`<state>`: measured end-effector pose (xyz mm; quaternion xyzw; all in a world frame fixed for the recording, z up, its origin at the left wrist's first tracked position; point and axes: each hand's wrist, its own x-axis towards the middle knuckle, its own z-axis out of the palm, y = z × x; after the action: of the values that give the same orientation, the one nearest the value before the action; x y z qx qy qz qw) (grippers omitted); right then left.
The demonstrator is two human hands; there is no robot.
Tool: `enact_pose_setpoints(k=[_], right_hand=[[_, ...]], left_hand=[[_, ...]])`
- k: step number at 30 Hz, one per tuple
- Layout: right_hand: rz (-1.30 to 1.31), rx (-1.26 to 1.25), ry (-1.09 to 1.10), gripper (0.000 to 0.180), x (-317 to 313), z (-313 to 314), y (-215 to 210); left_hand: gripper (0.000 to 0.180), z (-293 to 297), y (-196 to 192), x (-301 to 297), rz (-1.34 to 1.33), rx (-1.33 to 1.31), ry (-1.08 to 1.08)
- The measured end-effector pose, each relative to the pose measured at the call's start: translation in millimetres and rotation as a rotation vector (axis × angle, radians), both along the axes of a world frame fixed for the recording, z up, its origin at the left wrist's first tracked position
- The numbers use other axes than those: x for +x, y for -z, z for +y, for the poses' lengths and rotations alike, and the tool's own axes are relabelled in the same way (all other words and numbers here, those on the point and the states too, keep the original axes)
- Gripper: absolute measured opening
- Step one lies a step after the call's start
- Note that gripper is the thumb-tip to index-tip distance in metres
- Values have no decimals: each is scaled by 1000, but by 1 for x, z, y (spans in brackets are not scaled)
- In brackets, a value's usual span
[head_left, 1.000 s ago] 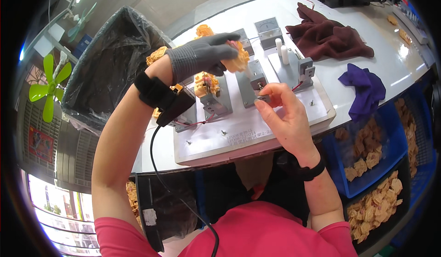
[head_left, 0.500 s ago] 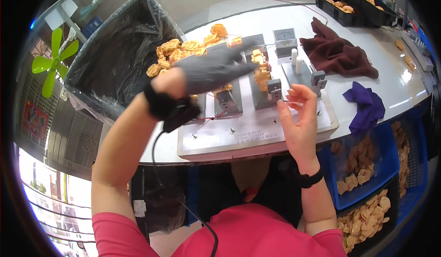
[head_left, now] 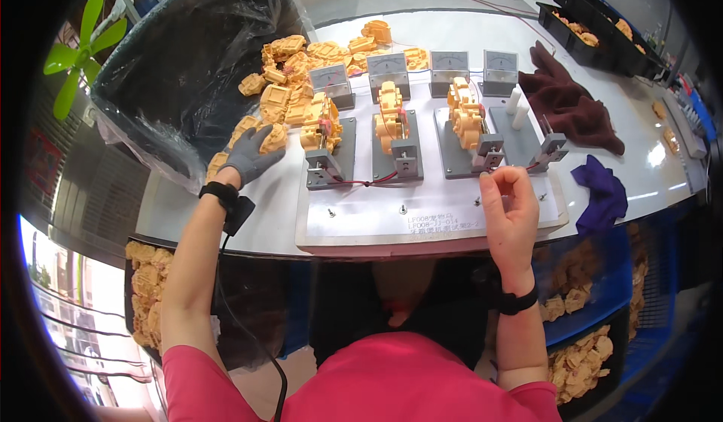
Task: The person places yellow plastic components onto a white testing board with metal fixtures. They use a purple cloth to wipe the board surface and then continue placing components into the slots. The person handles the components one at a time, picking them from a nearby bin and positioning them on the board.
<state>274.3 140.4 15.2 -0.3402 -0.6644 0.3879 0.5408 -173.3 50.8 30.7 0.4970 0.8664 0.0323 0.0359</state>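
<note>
Test board: three fixtures holding orange parts, fourth fixture awaiting one. Left hand, gloved, closing fingers around orange part left of board. Right hand pinching, contents unclear, at board's near-right edge.

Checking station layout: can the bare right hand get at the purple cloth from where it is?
Probably yes. The right hand rests at the board's front edge, and the purple cloth lies just beside it on the table, with nothing between them.
</note>
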Motion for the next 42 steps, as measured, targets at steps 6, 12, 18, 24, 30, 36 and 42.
enact_pose_setpoints(k=[6,12,18,24,30,36,42], right_hand=[[-58,52,8,16,-2,2,7],[-32,22,6,14,0,0,8],[-25,-8,-56,14,-4,-5,7],[-76,6,2,12,-7,-5,8],[-111,40,15,10,2,1,10],[-307,419,-24,7,-11,4,-10],[-485,434,91,10,19,5,0]], left_hand=[[69,-6,13,29,-54,120,-39],[73,-40,11,58,-11,114,-7],[75,-60,21,62,-99,57,-136],[69,-102,64,50,91,163,-140],[62,-131,91,52,151,371,-95],[49,-165,180,-24,215,526,-80],[55,-131,164,-30,221,485,-80]])
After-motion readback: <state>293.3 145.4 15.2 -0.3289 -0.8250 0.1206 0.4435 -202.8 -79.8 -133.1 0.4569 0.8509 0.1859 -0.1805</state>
